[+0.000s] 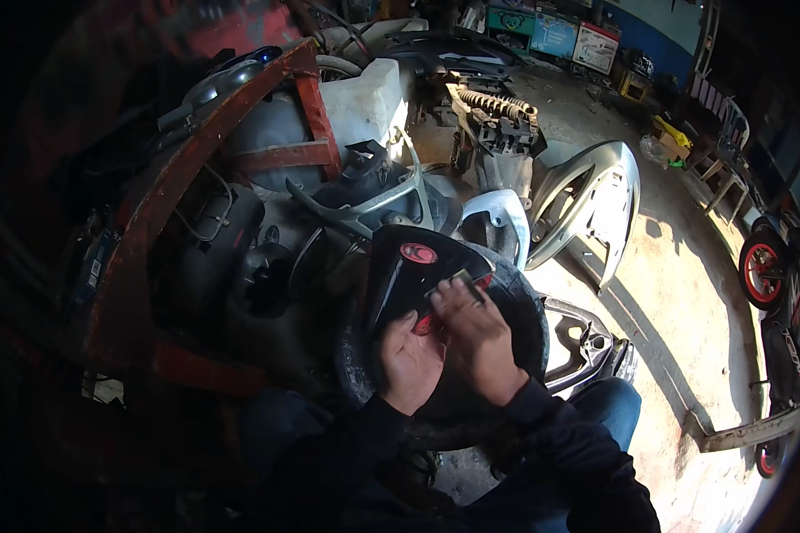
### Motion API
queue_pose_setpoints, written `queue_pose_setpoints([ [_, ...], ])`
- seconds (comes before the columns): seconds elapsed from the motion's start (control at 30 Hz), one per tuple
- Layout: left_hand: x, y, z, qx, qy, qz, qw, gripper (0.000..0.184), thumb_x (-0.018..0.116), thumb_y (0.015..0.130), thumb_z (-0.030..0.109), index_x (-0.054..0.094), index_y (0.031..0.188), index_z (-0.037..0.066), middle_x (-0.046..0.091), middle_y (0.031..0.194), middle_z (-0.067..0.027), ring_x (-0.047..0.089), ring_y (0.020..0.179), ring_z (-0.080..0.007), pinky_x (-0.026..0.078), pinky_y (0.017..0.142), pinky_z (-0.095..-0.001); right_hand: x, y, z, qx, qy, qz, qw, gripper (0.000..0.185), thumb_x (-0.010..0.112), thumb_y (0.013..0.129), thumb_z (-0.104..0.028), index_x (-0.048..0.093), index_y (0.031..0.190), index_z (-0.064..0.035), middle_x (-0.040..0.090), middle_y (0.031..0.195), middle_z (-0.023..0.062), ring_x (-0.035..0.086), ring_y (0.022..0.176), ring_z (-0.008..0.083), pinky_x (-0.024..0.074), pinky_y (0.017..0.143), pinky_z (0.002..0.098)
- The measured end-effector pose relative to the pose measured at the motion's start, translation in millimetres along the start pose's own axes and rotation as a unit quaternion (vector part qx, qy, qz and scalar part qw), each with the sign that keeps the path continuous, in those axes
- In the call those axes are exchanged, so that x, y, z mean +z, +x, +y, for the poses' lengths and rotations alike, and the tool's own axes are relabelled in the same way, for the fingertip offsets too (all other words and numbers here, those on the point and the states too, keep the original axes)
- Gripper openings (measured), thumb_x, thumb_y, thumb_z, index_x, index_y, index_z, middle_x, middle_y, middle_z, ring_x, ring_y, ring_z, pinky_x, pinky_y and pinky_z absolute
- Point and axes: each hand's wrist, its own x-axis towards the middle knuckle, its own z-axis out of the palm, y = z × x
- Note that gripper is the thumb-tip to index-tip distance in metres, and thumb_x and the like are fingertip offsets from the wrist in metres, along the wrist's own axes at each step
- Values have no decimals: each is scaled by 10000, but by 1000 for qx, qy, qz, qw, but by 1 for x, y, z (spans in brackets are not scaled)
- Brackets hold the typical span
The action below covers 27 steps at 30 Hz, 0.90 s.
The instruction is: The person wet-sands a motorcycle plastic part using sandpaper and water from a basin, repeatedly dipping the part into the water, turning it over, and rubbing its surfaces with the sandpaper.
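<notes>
A glossy black motorcycle body panel (391, 280) with a round red emblem (419, 254) rests over a large dark round tub (535, 333) in front of me. My left hand (411, 366) is at the panel's near end, thumb up; its other fingers are partly hidden, and it appears to steady the panel. Just right of it, my right hand (482, 342) lies over the panel with bent fingers. A small flat, dull piece, perhaps sandpaper, shows at its fingertips. More red shows on the panel between and beside the hands.
A rusty red metal frame (151, 200) rises at left. Ahead lie a grey fairing (364, 209), a pale blue panel (498, 218), a large silver panel (618, 191) and a coil spring (498, 102). A motorcycle wheel (763, 271) and a stool (727, 182) stand at right.
</notes>
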Motion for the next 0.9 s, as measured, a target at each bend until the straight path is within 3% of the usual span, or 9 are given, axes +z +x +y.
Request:
queue_pose_setpoints([
  [0.1, 0, 3, -8, 30, 8, 19, 999, 410, 434, 1006, 285, 559, 1273, 0, 617, 1260, -140, 565, 1214, -240, 404, 1066, -364, 5, -1, -2, 70, -16, 5, 997, 439, 675, 780, -20, 669, 1218, -14, 660, 1276, 167, 587, 1272, 327, 422, 1107, 452],
  [0.17, -16, 4, -9, 17, 13, 39, 999, 427, 477, 964, 294, 562, 1272, 11, 633, 1283, -104, 604, 1142, -216, 462, 952, -338, 6, -9, -22, -20, 2, -2, 1000, 430, 679, 775, -24, 672, 1205, -12, 668, 1256, 167, 591, 1267, 317, 430, 1095, 460],
  [0.3, 4, 11, -10, 25, 33, 61, 997, 316, 469, 961, 269, 609, 1128, 40, 660, 1147, -80, 607, 1119, -197, 451, 991, -338, 8, 6, 15, 69, -1, 20, 997, 454, 668, 760, -7, 667, 1215, -1, 661, 1254, 197, 594, 1256, 330, 437, 1084, 464],
  [0.37, 4, 7, -8, 24, 25, 56, 998, 322, 470, 957, 274, 606, 1135, 43, 651, 1164, -80, 603, 1128, -202, 441, 1015, -347, 11, 0, 2, 47, -17, 17, 999, 474, 672, 752, -3, 662, 1226, -1, 664, 1250, 197, 599, 1247, 339, 431, 1094, 465],
  [0.47, -17, 2, -12, 3, -27, 29, 999, 355, 469, 957, 277, 594, 1193, 43, 634, 1262, -107, 597, 1164, -233, 443, 1009, -348, 11, -13, -10, -17, 33, 5, 999, 445, 653, 734, 47, 694, 1174, -13, 660, 1266, 184, 581, 1280, 318, 445, 1082, 467],
  [0.6, 5, 1, -12, 38, 17, 55, 998, 351, 479, 991, 282, 585, 1226, 43, 653, 1179, -102, 598, 1142, -203, 436, 1020, -357, 15, -6, 28, 99, -14, 10, 995, 453, 595, 754, 64, 670, 1198, 15, 635, 1294, 211, 574, 1269, 364, 456, 1066, 448],
  [0.7, 3, -3, -7, 20, 1, 64, 998, 390, 485, 1014, 325, 559, 1265, 36, 632, 1224, -119, 582, 1176, -220, 426, 1049, -361, 6, -11, -12, 4, 16, -21, 1000, 444, 603, 774, 56, 665, 1211, 7, 641, 1284, 209, 581, 1260, 362, 458, 1067, 447],
  [0.77, -4, -4, -4, -8, 2, 59, 998, 499, 457, 1035, 419, 491, 1385, 66, 555, 1396, -123, 533, 1293, -256, 427, 1062, -385, 5, -11, -9, -10, 31, -18, 999, 430, 604, 790, 48, 662, 1214, 2, 649, 1272, 204, 594, 1244, 359, 451, 1077, 449],
  [0.9, 13, -3, -8, 63, 68, 37, 995, 604, 415, 1041, 510, 430, 1443, 58, 504, 1444, -134, 497, 1324, -254, 391, 1102, -389, 11, -7, 26, 92, -26, -8, 995, 439, 641, 794, -28, 653, 1232, 5, 648, 1277, 190, 604, 1228, 347, 432, 1080, 475],
])
